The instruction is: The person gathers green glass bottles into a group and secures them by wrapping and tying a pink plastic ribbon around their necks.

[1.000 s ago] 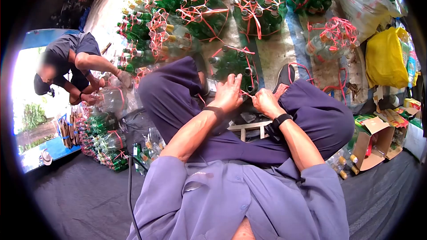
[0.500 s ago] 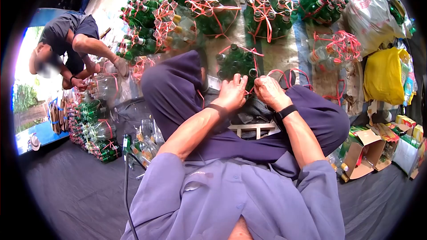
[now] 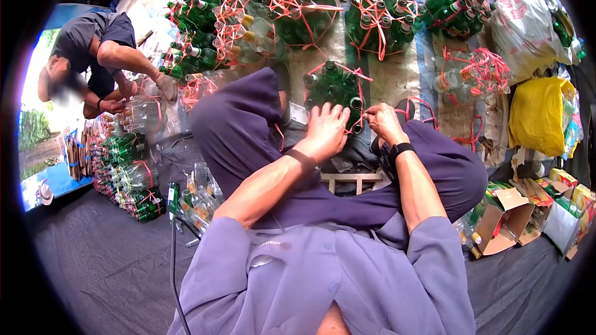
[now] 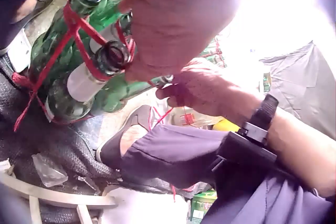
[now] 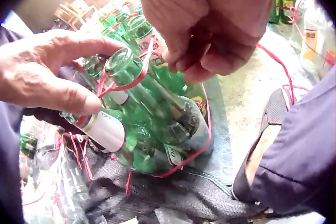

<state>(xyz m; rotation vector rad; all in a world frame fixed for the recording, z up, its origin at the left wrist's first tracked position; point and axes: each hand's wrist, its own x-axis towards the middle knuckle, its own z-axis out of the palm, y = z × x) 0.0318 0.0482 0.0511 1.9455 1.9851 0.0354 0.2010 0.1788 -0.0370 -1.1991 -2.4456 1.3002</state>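
Observation:
A bundle of green glass bottles point(image 3: 334, 90) stands upright between the person's legs, with pink plastic string point(image 5: 143, 74) looped round the necks and a band of it round the lower part. The left hand point(image 3: 326, 129) lies over the near necks with its fingers extended. Its thumb and forefinger span the bottle tops in the right wrist view. At the bundle's right side, the right hand point(image 3: 385, 123) has curled fingers and pinches the string close to a neck. Part of that string is hidden by the fingers.
Tied bottle bundles point(image 3: 379, 18) stand ahead. To the right are a yellow sack point(image 3: 539, 115), a white sack point(image 3: 524, 25) and opened cartons point(image 3: 506, 217). Another person point(image 3: 102, 56) bends over bottles at the left. A pale wooden frame point(image 3: 352, 178) lies between the thighs.
The right hand has moved in to the bundle's necks, then back out slightly right. The left hand has shifted onto the bottle tops, its fingers spreading. The head view has shifted slightly.

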